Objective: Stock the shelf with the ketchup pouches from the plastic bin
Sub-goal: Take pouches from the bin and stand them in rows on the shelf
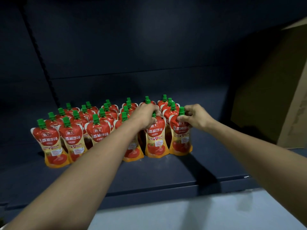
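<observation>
Left hand (146,116) curls round the neck of one ketchup pouch (155,140), and right hand (194,116) pinches the neighbouring pouch (181,138) just under its green cap (181,110), both arms stretched nearly straight. I'd seat each base flat on the shelf (166,171), level with the front row left of my left hand, before letting go. Beyond my knuckles stand the stocked rows (93,113); the plastic bin is out of view
</observation>
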